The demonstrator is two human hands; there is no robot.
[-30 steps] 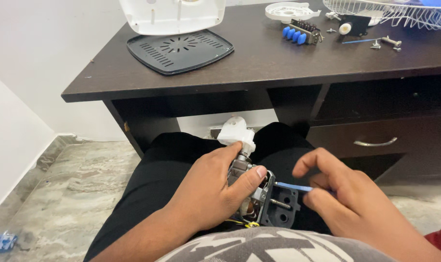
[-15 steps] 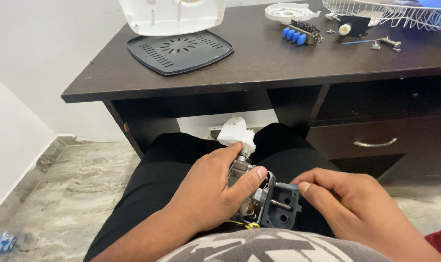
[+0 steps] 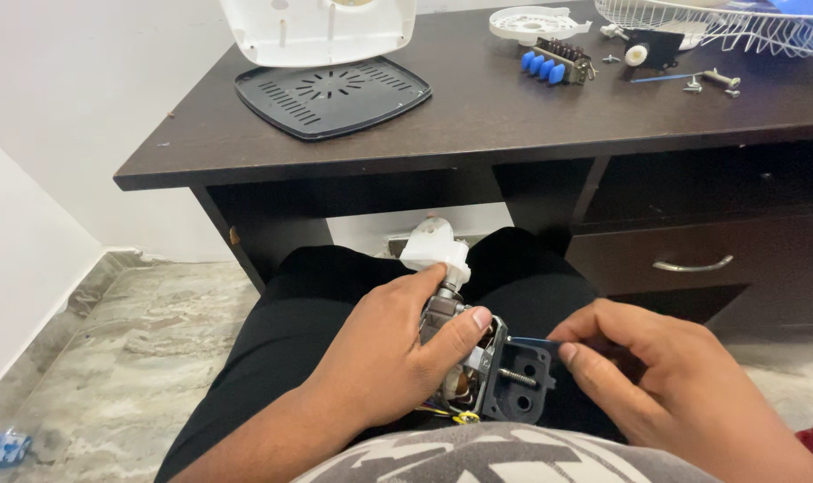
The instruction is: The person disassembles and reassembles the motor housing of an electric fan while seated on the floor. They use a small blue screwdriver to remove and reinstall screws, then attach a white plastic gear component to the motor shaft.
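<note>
On my lap, my left hand (image 3: 398, 358) grips a small electric motor (image 3: 478, 371) with a grey metal body, a dark end bracket and a white plastic piece (image 3: 435, 249) at its far end. A threaded shaft sticks out of the bracket. My right hand (image 3: 657, 385) pinches a thin blue tool (image 3: 533, 341) with its tip against the motor's bracket. Yellow wires show under the motor.
A dark wooden desk (image 3: 478, 125) stands in front of my knees, with a drawer handle (image 3: 693, 265) at the right. On it lie a black vented plate (image 3: 333, 95), a white housing (image 3: 321, 27), a blue-buttoned switch block (image 3: 550, 63), screws (image 3: 711, 82) and a wire fan guard (image 3: 719, 22).
My right hand first slid in close against the motor, then drew back to the right, so the blue tool shows again. The left hand kept its grip.
</note>
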